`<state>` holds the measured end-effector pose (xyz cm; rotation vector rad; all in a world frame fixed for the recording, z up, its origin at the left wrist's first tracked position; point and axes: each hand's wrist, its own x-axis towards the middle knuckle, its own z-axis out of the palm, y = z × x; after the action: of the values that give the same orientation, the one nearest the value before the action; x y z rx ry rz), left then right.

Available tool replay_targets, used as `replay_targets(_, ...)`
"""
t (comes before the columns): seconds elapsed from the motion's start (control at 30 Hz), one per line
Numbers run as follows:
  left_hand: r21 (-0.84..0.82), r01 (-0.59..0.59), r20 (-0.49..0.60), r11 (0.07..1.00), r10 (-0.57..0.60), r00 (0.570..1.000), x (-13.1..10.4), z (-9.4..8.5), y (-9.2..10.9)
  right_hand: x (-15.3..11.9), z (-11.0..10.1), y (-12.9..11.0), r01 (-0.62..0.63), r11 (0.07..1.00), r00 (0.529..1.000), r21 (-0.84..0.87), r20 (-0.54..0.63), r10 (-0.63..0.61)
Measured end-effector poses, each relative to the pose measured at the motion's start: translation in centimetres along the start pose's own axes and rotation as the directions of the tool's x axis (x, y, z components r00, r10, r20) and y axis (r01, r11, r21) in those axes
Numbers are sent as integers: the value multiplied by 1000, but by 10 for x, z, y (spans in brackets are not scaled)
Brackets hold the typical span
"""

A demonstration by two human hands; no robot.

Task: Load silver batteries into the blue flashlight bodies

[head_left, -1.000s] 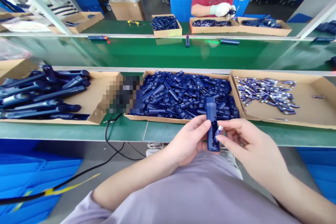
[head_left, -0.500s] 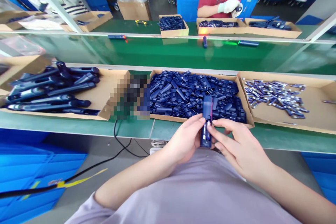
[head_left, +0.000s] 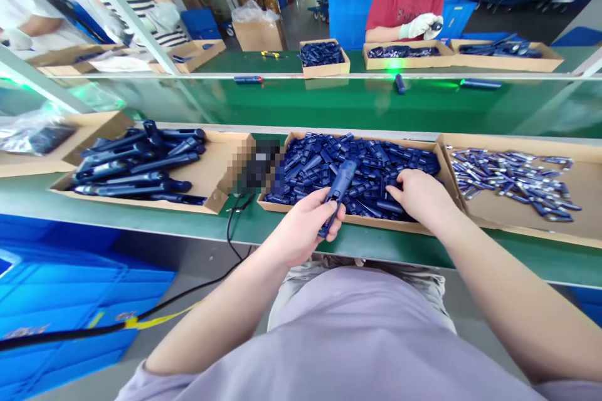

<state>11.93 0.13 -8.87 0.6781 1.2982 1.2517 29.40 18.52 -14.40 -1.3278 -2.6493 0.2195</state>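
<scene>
Left hand (head_left: 305,225) had tube (head_left: 342,182) clamped, tilted, over near edge of middle box (head_left: 376,221). Loose grip could've dropped it among lookalike parts (head_left: 313,163), imo. Right hand (head_left: 422,197) well apart, down at right side of same pile, couldn't tell if gripping anything. Parts lay jumbled, so extras might've snagged. Cable (head_left: 229,232) draped over near edge, left, maybe catching forearm (head_left: 235,294).

On the bench (head_left: 527,254), the parts box (head_left: 371,222) lies between perhaps an adapter (head_left: 258,166), left, and another box (head_left: 590,178), right.
</scene>
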Motion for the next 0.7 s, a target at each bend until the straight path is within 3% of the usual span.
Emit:
replay_targets(0.2,-182,40,26,983,-36,999,-2,11,-5,9,9,2,-82,981,996,178,40,76)
replay_targets(0.37,-376,158,136,913,-114,984,-2,18,-12,7,-6,6,-152,909,986,389,-4,167)
replay_targets(0.43,-398,175,158,900,-120,980,-3,20,-14,-8,-19,-1,-51,827,987,559,-100,128)
replay_targets(0.5,-425,194,202,884,-116,972,-4,22,-17,-31,-33,-14,129,670,982,731,-188,16)
replay_targets(0.57,-456,216,259,863,-103,960,-5,23,-19,-57,-43,-31,223,536,974,815,-212,-83)
replay_targets(0.7,-475,231,289,849,-98,952,-4,26,-23,-89,-44,-55,211,565,977,797,-188,-100)
